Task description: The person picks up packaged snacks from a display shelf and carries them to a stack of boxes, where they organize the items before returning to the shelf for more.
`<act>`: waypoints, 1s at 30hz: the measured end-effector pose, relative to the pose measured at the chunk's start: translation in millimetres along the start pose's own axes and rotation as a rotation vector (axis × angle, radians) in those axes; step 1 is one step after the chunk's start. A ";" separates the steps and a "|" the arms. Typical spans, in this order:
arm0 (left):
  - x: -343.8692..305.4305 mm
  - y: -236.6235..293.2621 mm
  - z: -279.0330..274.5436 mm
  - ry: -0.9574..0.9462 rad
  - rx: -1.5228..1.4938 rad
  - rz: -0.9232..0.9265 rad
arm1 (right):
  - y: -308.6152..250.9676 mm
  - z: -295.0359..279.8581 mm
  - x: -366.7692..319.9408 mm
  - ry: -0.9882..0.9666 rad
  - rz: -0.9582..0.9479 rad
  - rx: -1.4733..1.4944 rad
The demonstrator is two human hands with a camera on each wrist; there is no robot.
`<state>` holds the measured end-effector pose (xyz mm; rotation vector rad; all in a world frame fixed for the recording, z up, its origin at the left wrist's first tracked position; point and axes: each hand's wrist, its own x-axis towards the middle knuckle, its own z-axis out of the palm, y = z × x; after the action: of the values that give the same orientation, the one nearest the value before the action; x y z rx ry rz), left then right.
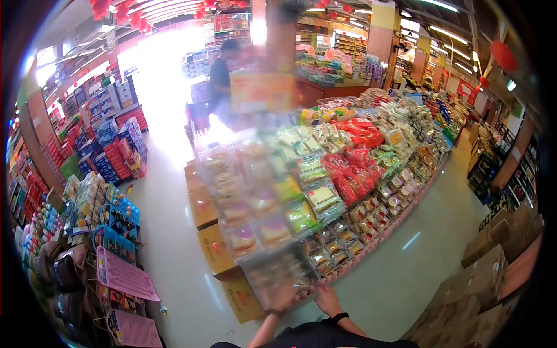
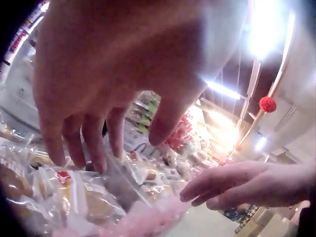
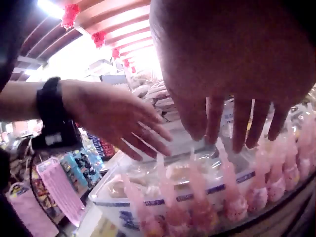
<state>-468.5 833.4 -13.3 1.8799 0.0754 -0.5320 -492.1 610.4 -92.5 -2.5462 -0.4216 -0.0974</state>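
At the near corner of a long display of packaged food, my left hand (image 1: pixel 281 297) hovers over a bin (image 1: pixel 248 268) of clear-wrapped packets (image 2: pixel 94 197). Its fingers point down, spread and loosely bent, the tips close over the wrapping in the left wrist view. To its right, my right hand (image 1: pixel 328 300) is at the display's front edge, fingers extended downward. In the right wrist view, the right fingers (image 3: pixel 242 123) overlap the bin's front rim, above a pink ruffled trim (image 3: pixel 236 205). Neither hand holds anything.
Rows of bagged snacks, including red packs (image 1: pixel 351 174), fill the display beyond. Cardboard boxes (image 1: pixel 217 246) line its left side, and brown cartons (image 1: pixel 478 278) are stacked at right. Pink baskets (image 1: pixel 122 272) stand across the left aisle. A person (image 1: pixel 220 75) is at the far end.
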 end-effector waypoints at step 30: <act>-29.1 56.9 553.5 -1.215 0.495 0.594 | 99.7 -213.8 -500.0 0.997 1.224 -0.208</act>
<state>-656.7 316.7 -103.1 1.6022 -1.4599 -1.2319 -930.7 277.8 -40.3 -2.1263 1.5079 -0.8763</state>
